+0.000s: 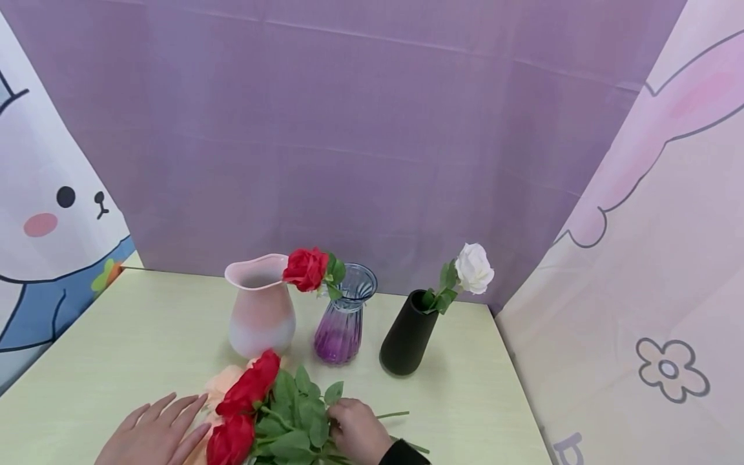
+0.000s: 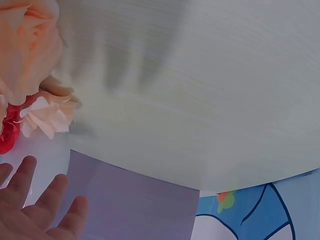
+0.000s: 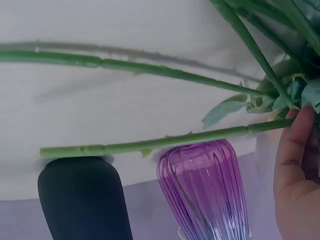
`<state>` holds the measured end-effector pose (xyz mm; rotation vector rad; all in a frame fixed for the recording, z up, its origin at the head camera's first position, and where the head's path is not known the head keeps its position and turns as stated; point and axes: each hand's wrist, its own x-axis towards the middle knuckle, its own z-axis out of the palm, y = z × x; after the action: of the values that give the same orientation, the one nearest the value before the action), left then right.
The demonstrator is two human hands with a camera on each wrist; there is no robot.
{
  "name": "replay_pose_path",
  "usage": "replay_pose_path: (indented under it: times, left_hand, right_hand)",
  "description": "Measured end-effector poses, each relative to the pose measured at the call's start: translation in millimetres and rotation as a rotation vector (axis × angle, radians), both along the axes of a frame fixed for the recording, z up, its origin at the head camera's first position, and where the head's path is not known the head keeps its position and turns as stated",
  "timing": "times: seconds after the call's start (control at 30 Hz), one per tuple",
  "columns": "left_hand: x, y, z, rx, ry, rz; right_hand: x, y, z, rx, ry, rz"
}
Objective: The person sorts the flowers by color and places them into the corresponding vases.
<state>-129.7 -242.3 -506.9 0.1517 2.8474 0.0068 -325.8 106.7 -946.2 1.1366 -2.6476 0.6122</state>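
A bunch of artificial roses lies at the table's front, with red rose heads (image 1: 247,394), peach rose heads (image 2: 30,47) and green leaves (image 1: 293,413). My right hand (image 1: 357,426) is at the leafy part, its thumb and fingers pinching a green rose stem (image 3: 175,139); which head belongs to that stem is unclear. Beside the blooms on the left, my left hand (image 1: 159,429) has its fingers spread and holds nothing. Whether its fingertips touch the petals, I cannot tell.
Behind the bunch stand a pink-and-white vase (image 1: 261,316), a purple-blue glass vase (image 1: 339,329) with one red rose (image 1: 306,269), and a black vase (image 1: 409,336) with one white rose (image 1: 475,268). A purple cloth (image 1: 349,142) hangs behind the table (image 1: 168,323).
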Motion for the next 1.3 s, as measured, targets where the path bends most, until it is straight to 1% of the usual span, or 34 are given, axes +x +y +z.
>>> replay_pose_path:
  times: [0.07, 0.13, 0.27, 0.47, 0.5, 0.6, 0.63, 0.73, 0.77, 0.87, 0.93, 1.0, 1.1, 1.17, 1.23, 1.3]
  left_hand:
    - [-0.8, -1, -2.4, -0.006, 0.000, -0.003]
    - [-1.6, -1, -4.6, -0.010, 0.005, -0.002]
    - [-2.3, -2, -6.1, -0.010, 0.010, 0.001]
    - [-4.1, -1, -7.3, -0.011, 0.001, 0.005]
    - [-4.1, -1, -7.4, -0.012, 0.002, 0.004]
    - [-3.8, -2, -7.7, -0.012, 0.007, -0.002]
    - [-3.7, -2, -7.8, -0.011, 0.010, -0.005]
    - [-3.6, -2, -8.2, -0.009, 0.014, -0.013]
    - [-3.8, -2, -8.3, -0.009, 0.015, -0.014]
    - [-4.4, -1, -7.7, -0.008, 0.015, -0.014]
    - [-4.5, 0, -6.8, -0.006, 0.014, -0.008]
    - [-4.7, 1, -5.6, 0.003, 0.009, 0.002]
    - [-3.7, 3, -3.0, 0.019, 0.001, 0.019]
    - [-3.1, 4, -0.7, 0.027, -0.004, 0.026]
    - [-2.2, 6, 1.8, 0.029, -0.009, 0.030]
    - [-2.1, 7, 4.0, 0.030, -0.012, 0.033]
  right_hand:
    - [-0.7, 2, -8.2, 0.009, 0.002, 0.007]
    - [0.8, 2, -9.1, 0.016, 0.003, 0.006]
    - [3.0, 3, -4.4, -0.005, 0.008, 0.014]
    - [4.3, 6, -3.3, -0.041, 0.000, 0.042]
    - [6.3, 7, -0.7, -0.038, -0.021, 0.040]
    - [15.9, 7, 15.5, -0.027, -0.107, 0.020]
    - [18.6, 7, 18.9, -0.012, -0.123, 0.017]
    - [31.8, 4, 46.8, 0.013, -0.258, -0.012]
    - [35.2, 4, 53.9, 0.016, -0.297, -0.015]
    - [44.7, 2, 76.5, 0.018, -0.457, -0.056]
    - [45.4, 3, 77.3, 0.017, -0.486, -0.063]
    - [43.2, 4, 70.0, 0.013, -0.473, -0.051]
    - [37.2, 4, 51.2, 0.033, -0.386, 0.015]
    - [34.4, 3, 41.9, 0.045, -0.329, 0.066]
    - [32.4, 1, 35.0, 0.065, -0.280, 0.100]
    - [31.6, -1, 33.0, 0.084, -0.240, 0.120]
